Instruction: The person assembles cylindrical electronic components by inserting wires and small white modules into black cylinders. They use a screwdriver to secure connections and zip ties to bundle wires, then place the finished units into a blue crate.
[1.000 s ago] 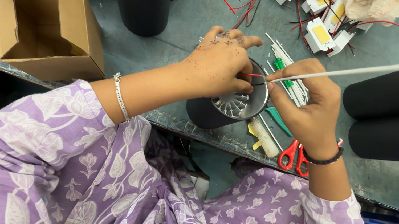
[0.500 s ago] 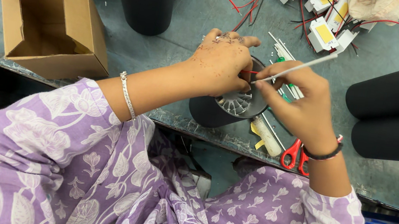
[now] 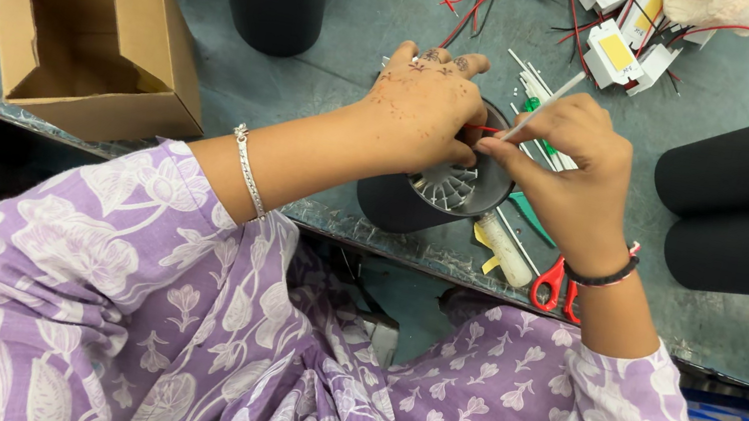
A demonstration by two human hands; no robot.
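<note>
Moved: white tube point(image 3: 547, 97) drawn closer | right hand point(image 3: 569, 167) fingers pinch it | left hand point(image 3: 422, 107) grips black cylinder point(image 3: 433, 195) | brown carton point(image 3: 82, 19) open, left

We see both hands over a black cylinder point(image 3: 417, 197) lying at the counter point(image 3: 312, 99) edge — the left hand point(image 3: 428, 103) rests on top, the right hand point(image 3: 569, 167) pinches a thin white stick point(image 3: 543, 99) at its finned end. Red-handled scissors point(image 3: 552, 289) lie beside the right wrist — an open cardboard box point(image 3: 85, 30) sits far left.

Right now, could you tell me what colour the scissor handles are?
Red; the scissor handles show in the head view, beside the right hand.
</note>
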